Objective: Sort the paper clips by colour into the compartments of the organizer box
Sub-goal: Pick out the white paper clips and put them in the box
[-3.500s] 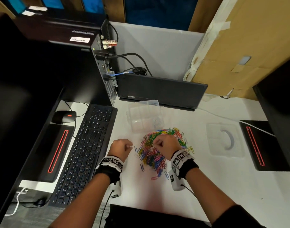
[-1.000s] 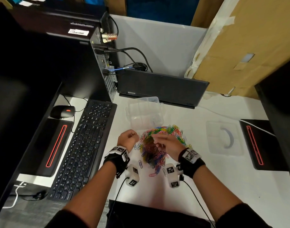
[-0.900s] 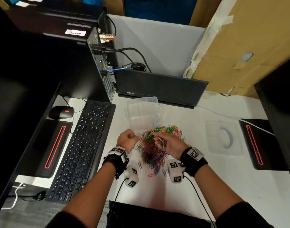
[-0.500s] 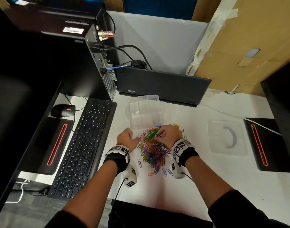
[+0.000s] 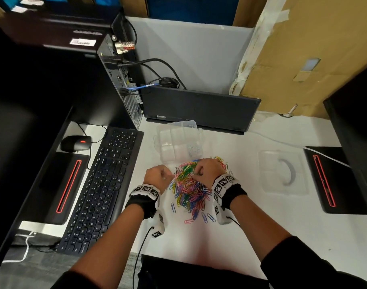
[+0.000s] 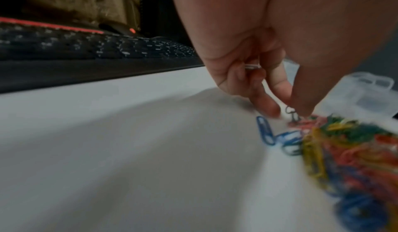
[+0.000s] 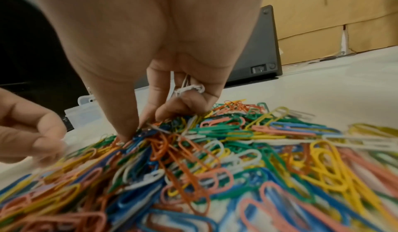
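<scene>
White clips [image 7: 189,88] in 2 hands

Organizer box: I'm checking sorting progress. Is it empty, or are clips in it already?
Not empty. The organizer box stands open, and one near-right compartment holds a few pale clips; the other compartments look empty.

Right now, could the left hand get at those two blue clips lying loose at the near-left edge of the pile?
Probably yes. The left hand hovers just above the blue clips, nothing between them. But it already holds white clips curled in its fingers, so only its fingertips are free.
</scene>
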A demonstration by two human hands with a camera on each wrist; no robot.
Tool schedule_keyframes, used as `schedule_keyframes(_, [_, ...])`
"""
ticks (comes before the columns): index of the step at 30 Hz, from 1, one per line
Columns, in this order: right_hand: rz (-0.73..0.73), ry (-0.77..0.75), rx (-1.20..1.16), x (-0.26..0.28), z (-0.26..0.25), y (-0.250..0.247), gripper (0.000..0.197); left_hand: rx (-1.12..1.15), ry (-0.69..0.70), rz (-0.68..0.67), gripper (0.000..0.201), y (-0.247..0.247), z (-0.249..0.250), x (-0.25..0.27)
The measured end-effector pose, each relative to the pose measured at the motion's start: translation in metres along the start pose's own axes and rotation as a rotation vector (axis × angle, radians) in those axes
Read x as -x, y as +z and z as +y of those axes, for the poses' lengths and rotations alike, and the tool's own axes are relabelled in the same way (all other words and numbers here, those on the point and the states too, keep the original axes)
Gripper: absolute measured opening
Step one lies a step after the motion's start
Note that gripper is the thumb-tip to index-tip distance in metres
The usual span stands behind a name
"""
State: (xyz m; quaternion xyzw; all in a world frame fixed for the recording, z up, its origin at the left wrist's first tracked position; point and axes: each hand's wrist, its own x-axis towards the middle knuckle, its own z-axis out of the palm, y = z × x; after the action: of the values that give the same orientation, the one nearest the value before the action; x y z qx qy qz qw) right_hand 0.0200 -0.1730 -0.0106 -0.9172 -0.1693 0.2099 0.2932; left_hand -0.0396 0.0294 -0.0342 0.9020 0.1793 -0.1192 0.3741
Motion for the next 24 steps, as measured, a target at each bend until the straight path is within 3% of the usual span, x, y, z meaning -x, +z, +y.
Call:
schedule_keyframes(4, [0.003, -0.024, 0.008, 0.002, 0.005, -0.001, 0.009, 0.142, 0.033, -0.037, 0.008, 0.0, 0.005, 0.005])
schedule_keyframes(10, [-0.026, -0.009, 0.005, 0.005, 0.003, 0.001, 0.004, 0.186, 0.017, -0.163, 0.027, 0.01, 0.031, 0.005])
schedule_keyframes(16, [0.096, 0.055, -0.227, 0.02, 0.024, -0.001, 0.01, 0.138, 0.023, -0.045, 0.025, 0.023, 0.049, 0.002])
schedule_keyframes(24, [0.024, 0.196, -0.41, 0.031, 0.038, -0.006, 0.024, -0.073, 0.101, 0.068, 0.009, 0.038, 0.044, 0.002])
